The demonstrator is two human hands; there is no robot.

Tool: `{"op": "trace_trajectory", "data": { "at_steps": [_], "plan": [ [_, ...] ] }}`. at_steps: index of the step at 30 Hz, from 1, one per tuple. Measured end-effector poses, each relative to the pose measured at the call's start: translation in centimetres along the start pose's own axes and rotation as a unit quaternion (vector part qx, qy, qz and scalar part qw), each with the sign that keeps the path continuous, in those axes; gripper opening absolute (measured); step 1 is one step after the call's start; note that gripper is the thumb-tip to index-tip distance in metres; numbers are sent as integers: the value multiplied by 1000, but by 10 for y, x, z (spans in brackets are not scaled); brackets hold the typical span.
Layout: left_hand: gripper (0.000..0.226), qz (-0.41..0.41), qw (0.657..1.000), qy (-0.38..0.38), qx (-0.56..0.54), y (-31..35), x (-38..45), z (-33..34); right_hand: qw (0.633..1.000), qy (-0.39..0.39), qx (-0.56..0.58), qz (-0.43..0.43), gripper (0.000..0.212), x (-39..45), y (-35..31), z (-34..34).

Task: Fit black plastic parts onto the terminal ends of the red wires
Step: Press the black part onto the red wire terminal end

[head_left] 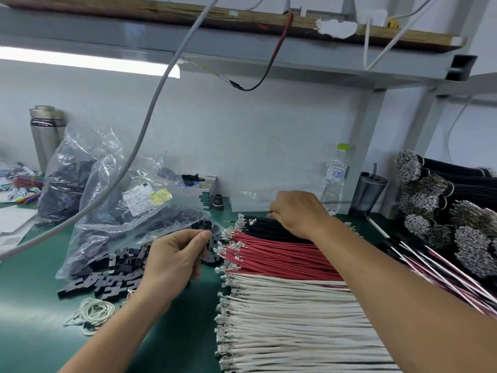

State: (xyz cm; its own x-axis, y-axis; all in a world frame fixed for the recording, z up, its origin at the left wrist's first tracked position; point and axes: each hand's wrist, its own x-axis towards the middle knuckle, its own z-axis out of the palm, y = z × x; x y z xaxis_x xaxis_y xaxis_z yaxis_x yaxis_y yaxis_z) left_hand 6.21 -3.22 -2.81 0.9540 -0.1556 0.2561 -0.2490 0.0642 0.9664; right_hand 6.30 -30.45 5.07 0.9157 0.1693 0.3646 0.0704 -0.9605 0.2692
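Red wires with metal terminal ends lie in a flat row on the green mat, between black wires behind and white wires in front. My left hand hovers just left of the red terminals, its fingers curled and its thumb and forefinger pinching a black plastic part. My right hand rests on the black wires, fingers curled down onto one of them; the grip itself is hidden. Loose black plastic parts spill from a clear bag at the left.
A second bag of black parts and a steel flask stand at the back left. Rubber bands lie at the front left. A water bottle, a dark cup and bundled wires crowd the right. A grey cable hangs across.
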Motion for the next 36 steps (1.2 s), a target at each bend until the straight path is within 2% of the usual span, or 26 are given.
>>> {"op": "trace_trajectory", "data": {
  "at_steps": [2,6,9,10,13,15,21,23,26,28,31,33,36],
  "plan": [
    [14,13,1000,11,7,-1,1,0,998,49,12,29,33,0,4,-7],
    [16,31,998,13,50,-5,2,0,992,-79,-89,29,27,4,4,-15],
    [27,55,994,-9,90,-4,1,0,988,-104,-113,25,53,3,0,-13],
    [30,69,991,-15,114,-4,0,1,988,-110,-104,27,55,2,-1,-12],
    [32,86,983,-21,161,-5,-1,1,992,-118,7,53,43,-3,-2,-2],
    [31,87,981,-20,170,-5,-2,2,986,-113,91,83,47,-7,-4,2],
    [28,100,980,-5,174,-5,-2,-2,969,-84,208,101,40,-11,-12,4],
    [24,99,979,2,176,-6,-1,-2,973,-91,183,104,41,-17,-10,4],
    [25,106,981,-5,164,-6,-1,-2,985,-121,66,100,62,-25,-11,0],
    [31,122,981,-23,148,-4,-3,-1,989,-103,55,93,55,-34,-13,-5],
    [36,150,977,-62,135,-1,-6,0,993,-15,100,67,30,-60,-22,-12],
    [35,161,973,-90,141,1,-7,1,991,35,115,65,38,-86,-33,-13],
    [36,143,974,-119,129,2,-12,5,984,34,158,80,55,-117,-55,-15]
  ]
}}
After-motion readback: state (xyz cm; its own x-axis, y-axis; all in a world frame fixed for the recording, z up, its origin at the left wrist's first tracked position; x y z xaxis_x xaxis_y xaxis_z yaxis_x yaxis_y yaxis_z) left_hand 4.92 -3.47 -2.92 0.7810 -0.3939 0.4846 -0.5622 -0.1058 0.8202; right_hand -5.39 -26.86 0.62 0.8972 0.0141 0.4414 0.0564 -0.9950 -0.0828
